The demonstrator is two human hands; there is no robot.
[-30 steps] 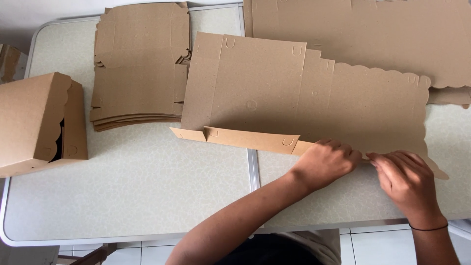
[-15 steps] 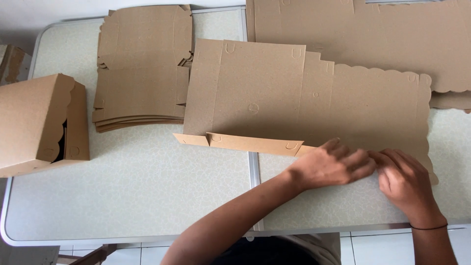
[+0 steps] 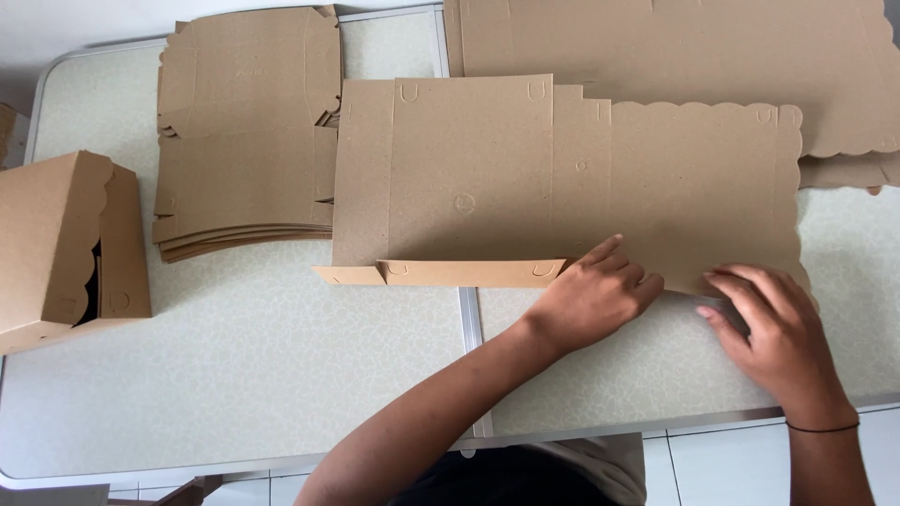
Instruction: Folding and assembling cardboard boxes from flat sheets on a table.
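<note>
On the counter [image 3: 234, 375]: flat cardboard box blank [image 3: 525, 178] spread mid-surface, near-edge flap [image 3: 469, 273] folded up. Left hand [image 3: 595, 295] pressed flat on blank's lower edge, fingers together, gripping nothing. Right hand [image 3: 773, 333] just beside it at the lower right corner, fingers loosely spread, resting on the edge. Stack of blanks [image 3: 244, 141] to the left; assembled box [image 3: 61, 248] far left.
</note>
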